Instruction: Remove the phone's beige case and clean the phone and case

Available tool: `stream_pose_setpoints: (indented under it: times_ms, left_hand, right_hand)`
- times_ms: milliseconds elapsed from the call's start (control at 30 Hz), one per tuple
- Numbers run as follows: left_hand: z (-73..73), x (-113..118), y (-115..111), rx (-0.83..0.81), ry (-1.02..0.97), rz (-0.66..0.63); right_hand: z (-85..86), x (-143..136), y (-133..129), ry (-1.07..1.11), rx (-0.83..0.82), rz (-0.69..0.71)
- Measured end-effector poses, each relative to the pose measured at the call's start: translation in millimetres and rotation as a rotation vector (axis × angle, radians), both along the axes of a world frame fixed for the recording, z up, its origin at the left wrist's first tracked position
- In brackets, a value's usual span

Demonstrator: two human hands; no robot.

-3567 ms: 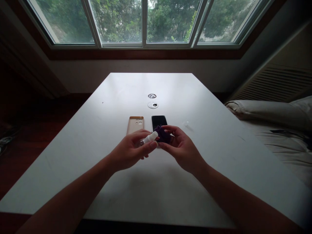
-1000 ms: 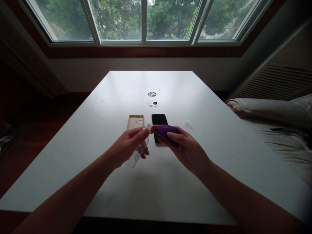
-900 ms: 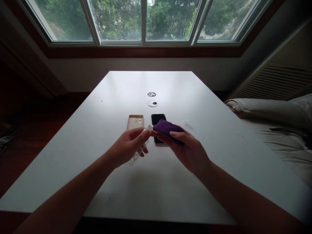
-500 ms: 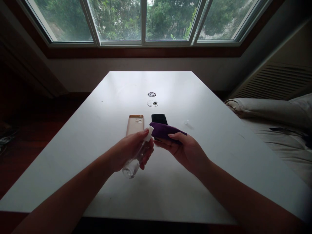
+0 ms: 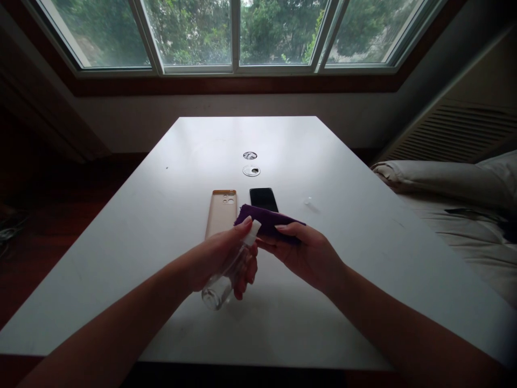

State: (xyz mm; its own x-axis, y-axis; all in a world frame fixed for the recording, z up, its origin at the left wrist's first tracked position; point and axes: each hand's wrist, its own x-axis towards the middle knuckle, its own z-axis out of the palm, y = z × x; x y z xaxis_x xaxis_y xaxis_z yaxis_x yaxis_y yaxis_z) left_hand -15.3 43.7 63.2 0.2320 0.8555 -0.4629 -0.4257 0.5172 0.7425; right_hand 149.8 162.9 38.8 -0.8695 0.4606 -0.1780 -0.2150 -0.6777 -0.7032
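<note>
A clear spray bottle [image 5: 218, 291] with a white nozzle leans in my left hand [image 5: 228, 253], its fingers wrapped round the body and the thumb up at the nozzle. My right hand [image 5: 311, 248] pinches a folded purple cloth [image 5: 269, 220], thumb on top and fingers beneath. The nozzle is close against the cloth; whether they touch I cannot tell. Beyond the cloth lies a black smartphone [image 5: 262, 198], its near end covered by the cloth and hand. To its left a beige phone case [image 5: 222, 213] lies on the table, partly behind my left hand.
A small clear cap [image 5: 308, 200] lies right of the phone on the white table [image 5: 161, 226]. Two round cable-hole fittings [image 5: 251, 171] sit farther back. A cushioned seat [image 5: 444, 199] borders the right side, and a window [image 5: 238, 37] spans the back.
My left hand and the bottle have lowered slightly, with the nozzle now in front of the cloth. The cloth's left end reaches farther left.
</note>
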Motion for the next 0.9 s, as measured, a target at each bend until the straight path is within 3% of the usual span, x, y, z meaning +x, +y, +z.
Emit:
stream_pose_setpoints:
  times_ms: [200,400,600,900]
  left_hand:
    - [-5.5,7.6,0.1,0.056,0.196,0.054]
    - [-8.8,7.9,-0.4,0.081,0.116,0.13]
    - [-1.6,9.3,2.5,-0.015,0.142,0.206]
    - [-7.9,9.3,1.8,-0.011,0.042,0.188]
  right_hand:
    - [-2.7,1.6,-0.2,-0.055,0.038,-0.04]
    - [-1.4,1.8,-2.0,-0.045,0.103,-0.022]
    - [1.6,1.0,-4.9,-0.046,0.091,-0.03]
    - [2.6,2.2,-6.9,-0.058,0.018,-0.011]
